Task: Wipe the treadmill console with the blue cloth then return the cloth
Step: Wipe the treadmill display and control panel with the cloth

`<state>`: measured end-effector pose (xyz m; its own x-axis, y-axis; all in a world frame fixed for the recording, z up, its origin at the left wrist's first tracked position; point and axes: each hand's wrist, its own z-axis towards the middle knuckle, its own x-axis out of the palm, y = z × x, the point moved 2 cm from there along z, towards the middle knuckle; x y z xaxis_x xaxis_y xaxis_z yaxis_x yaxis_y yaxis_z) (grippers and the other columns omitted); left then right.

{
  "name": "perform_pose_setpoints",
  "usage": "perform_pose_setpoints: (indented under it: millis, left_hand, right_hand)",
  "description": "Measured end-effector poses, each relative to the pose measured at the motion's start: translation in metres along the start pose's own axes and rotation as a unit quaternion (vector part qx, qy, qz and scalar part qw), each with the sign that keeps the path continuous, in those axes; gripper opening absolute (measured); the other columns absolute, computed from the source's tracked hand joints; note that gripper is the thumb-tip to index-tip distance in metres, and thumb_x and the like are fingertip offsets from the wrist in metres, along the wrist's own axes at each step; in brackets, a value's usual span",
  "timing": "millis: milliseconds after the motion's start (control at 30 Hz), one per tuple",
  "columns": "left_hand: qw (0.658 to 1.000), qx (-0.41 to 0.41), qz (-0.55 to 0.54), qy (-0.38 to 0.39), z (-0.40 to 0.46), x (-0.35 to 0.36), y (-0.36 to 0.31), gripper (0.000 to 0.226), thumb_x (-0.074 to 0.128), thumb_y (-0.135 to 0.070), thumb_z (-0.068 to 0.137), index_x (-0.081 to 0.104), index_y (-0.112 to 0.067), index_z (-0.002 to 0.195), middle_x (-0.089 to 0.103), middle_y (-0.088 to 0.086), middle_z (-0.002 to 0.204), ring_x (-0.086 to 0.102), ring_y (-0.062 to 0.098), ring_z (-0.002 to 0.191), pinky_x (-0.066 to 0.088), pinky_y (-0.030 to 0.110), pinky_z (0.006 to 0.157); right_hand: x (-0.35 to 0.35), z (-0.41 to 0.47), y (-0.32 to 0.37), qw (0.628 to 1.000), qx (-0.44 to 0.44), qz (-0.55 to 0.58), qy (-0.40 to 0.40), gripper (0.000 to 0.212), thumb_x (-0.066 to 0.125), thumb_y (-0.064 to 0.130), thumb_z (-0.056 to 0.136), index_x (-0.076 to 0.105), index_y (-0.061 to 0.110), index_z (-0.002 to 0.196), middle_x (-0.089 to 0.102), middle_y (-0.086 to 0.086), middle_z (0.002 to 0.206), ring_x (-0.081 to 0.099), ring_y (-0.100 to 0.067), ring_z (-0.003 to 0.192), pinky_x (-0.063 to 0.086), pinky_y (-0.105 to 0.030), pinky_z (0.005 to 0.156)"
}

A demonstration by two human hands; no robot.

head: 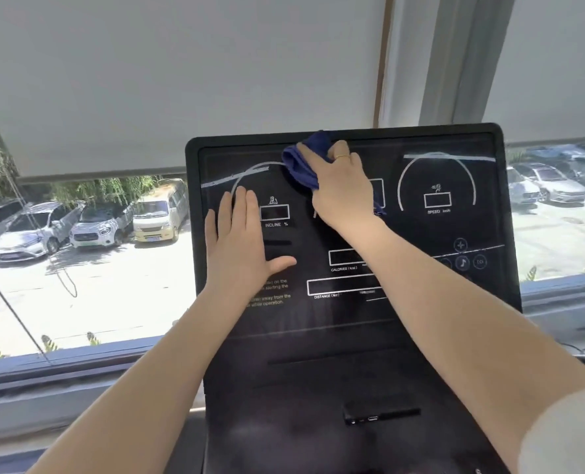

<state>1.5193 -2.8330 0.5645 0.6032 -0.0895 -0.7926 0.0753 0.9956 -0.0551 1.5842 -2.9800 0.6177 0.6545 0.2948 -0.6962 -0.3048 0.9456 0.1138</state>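
Reaching up, the right hand (340, 186) is curled around one bunched blue cloth (304, 162), pressed against the single console (404, 319) near its top edge. The left hand (239, 241) is laid flat, fingers spread, on the console's left side.

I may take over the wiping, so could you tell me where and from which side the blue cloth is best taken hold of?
Take the blue cloth by the loose bunched folds sticking out left of the right hand, coming from the upper left. The hand covers the rest against the console, and the left hand lies flat lower down, so that side is probably free.
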Motion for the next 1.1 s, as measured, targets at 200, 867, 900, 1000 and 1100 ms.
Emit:
perform_pose_setpoints:
  millis: [200,867,900,1000,1100]
  left_hand:
    - [0.994,-0.071,-0.081,-0.011,0.007,0.001,-0.043,0.113,0.057,-0.069,0.07,-0.003,-0.011,0.147,-0.006,0.012,0.155,-0.009,0.029,0.142,-0.001,0.042,0.114]
    - [0.999,-0.014,0.032,0.015,0.016,0.045,-0.199,0.124,0.058,-0.076,0.06,0.0,-0.009,0.147,-0.005,0.014,0.155,-0.001,0.027,0.143,0.004,0.046,0.113]
    - [0.999,-0.017,0.043,0.012,0.015,0.047,-0.199,0.127,0.059,-0.076,0.057,-0.001,-0.008,0.147,-0.004,0.014,0.155,0.0,0.028,0.143,0.004,0.047,0.113]
    - [0.998,-0.025,0.056,0.01,0.017,0.048,-0.2,0.131,0.059,-0.077,0.055,-0.005,-0.008,0.146,-0.005,0.013,0.155,-0.001,0.027,0.143,0.004,0.046,0.113]
    - [0.997,-0.028,0.064,0.018,0.018,0.048,-0.201,0.13,0.055,-0.078,0.058,-0.011,-0.009,0.145,-0.011,0.011,0.155,-0.007,0.025,0.143,0.001,0.044,0.114]
  right_hand:
    - [-0.027,-0.006,-0.115,0.991,0.124,0.04,-0.04,0.067,0.049,0.006,0.085,0.034,0.038,0.141,0.039,-0.012,0.121,0.043,-0.033,0.106,0.042,-0.036,0.073]
    - [-0.056,0.003,-0.245,0.996,0.036,0.006,-0.086,0.06,0.052,0.005,0.084,0.045,0.033,0.137,0.049,-0.011,0.12,0.042,-0.034,0.109,0.038,-0.036,0.084]
    - [-0.053,-0.006,-0.243,0.996,0.015,0.015,-0.091,0.058,0.054,0.004,0.083,0.049,0.03,0.134,0.05,-0.012,0.116,0.044,-0.035,0.105,0.039,-0.036,0.08]
    - [-0.036,-0.047,-0.238,0.985,-0.133,0.014,-0.106,0.05,0.048,0.007,0.073,0.066,0.021,0.117,0.057,-0.013,0.093,0.051,-0.035,0.077,0.041,-0.035,0.061]
    - [-0.034,-0.043,-0.255,0.968,-0.233,0.004,-0.088,0.05,0.038,0.017,0.074,0.069,0.024,0.112,0.059,-0.009,0.087,0.049,-0.03,0.068,0.041,-0.033,0.06]
